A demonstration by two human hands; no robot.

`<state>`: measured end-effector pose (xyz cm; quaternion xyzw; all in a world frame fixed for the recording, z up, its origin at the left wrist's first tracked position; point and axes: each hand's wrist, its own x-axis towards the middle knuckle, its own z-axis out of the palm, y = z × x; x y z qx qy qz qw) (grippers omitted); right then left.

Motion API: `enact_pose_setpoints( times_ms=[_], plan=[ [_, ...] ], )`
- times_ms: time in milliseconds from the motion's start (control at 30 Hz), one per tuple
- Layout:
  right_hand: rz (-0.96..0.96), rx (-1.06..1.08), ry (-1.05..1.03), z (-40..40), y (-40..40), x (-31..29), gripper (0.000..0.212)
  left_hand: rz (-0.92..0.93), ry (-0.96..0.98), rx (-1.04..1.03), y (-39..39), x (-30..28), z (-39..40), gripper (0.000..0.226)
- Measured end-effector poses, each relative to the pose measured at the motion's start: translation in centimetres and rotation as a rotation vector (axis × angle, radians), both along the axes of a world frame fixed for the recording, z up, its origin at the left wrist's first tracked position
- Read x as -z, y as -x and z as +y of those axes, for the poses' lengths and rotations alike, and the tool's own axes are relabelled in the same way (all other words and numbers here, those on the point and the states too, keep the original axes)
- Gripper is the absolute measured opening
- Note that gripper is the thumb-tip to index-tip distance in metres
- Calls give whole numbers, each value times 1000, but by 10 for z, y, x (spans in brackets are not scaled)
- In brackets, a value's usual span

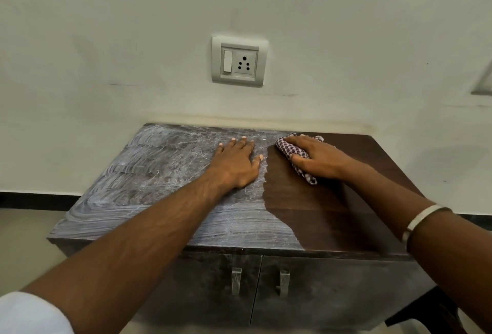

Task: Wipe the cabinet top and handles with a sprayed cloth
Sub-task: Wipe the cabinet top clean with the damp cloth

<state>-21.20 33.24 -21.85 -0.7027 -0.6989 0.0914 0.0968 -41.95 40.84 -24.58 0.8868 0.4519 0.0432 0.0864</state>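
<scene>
On cabinet top (pixel 165 174): left hand (pixel 237 163) fingers flat, spread; right hand (pixel 319 158) fingers curled gripping cloth (pixel 290 151).

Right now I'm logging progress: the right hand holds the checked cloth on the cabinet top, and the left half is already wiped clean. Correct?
Not quite. The head view shows the right hand gripping the checked cloth on the cabinet top, but the right part is wiped dark; the left half remains dusty.
</scene>
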Motion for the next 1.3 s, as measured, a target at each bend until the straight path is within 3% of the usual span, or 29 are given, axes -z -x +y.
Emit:
enact_pose_setpoints(
  times_ms=[867, 1300],
  plan=[
    [28, 7, -3, 20, -2, 7, 58, 6, -10, 4, -9, -1, 19, 62],
    [-116, 124, -39, 42, 12, 8, 62, 21, -8, 6, -9, 0, 23, 63]
  ],
)
